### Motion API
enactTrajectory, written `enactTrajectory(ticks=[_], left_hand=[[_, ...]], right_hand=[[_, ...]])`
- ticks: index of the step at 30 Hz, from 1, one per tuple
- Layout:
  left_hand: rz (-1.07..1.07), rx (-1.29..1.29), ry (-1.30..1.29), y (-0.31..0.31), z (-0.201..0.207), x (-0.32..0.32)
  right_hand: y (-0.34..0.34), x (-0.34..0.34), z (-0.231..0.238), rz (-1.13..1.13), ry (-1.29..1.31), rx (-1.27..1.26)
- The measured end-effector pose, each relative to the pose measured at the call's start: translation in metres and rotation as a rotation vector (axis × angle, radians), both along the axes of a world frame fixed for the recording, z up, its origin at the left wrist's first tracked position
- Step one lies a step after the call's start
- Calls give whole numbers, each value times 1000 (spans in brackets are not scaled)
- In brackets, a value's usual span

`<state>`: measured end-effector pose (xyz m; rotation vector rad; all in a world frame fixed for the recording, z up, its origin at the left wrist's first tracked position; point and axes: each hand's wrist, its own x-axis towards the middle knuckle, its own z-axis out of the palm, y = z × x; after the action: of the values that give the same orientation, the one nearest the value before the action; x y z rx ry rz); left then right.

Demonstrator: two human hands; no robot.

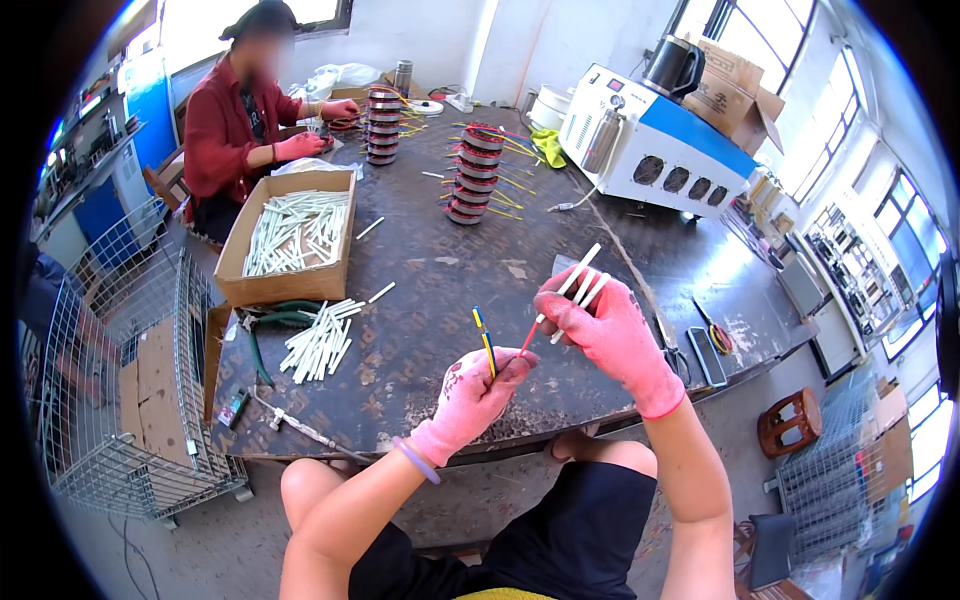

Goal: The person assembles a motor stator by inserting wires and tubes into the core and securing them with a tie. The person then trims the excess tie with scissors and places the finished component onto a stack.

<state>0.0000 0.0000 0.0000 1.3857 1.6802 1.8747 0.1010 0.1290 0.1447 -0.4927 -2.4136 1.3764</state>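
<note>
Head view; clock positions are read about its centre, 12 at the top. The left hand, gloved in pink, is at 6 o'clock, closed with thumb and fingers together on a red wire; a yellow-and-blue wire pair stands up from the same grip. The right hand, also gloved, is between 3 and 4 o'clock, clamped on at least three white tubes. The longest slants towards 1 o'clock, its lower end meeting the red wire; whether the wire is inside cannot be told.

Containers: an open cardboard box on the table, between 9 and 10 o'clock, holds many similar tubes lying in mixed directions. A loose pile of tubes lies near it, between 8 and 9. Off the table, also between 8 and 9, a wire mesh cage contains cardboard sheets. Between 1 and 2, an open carton sits on a blue-and-white machine; its contents are hidden.
</note>
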Motion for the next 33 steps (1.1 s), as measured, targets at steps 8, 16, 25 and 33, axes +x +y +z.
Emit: enactTrajectory(ticks=[8,16,25,33], left_hand=[[-5,32,-88,-2,-4,0],[-31,-5,150,-7,-3,-14],[43,19,323,2,-31,-13],[-149,61,-168,-16,-16,-34]], right_hand=[[-12,4,-18,69,-85,97],[-11,13,-40,-50,-30,41],[-15,14,-81,56,53,240],[-17,18,-116,11,-37,360]])
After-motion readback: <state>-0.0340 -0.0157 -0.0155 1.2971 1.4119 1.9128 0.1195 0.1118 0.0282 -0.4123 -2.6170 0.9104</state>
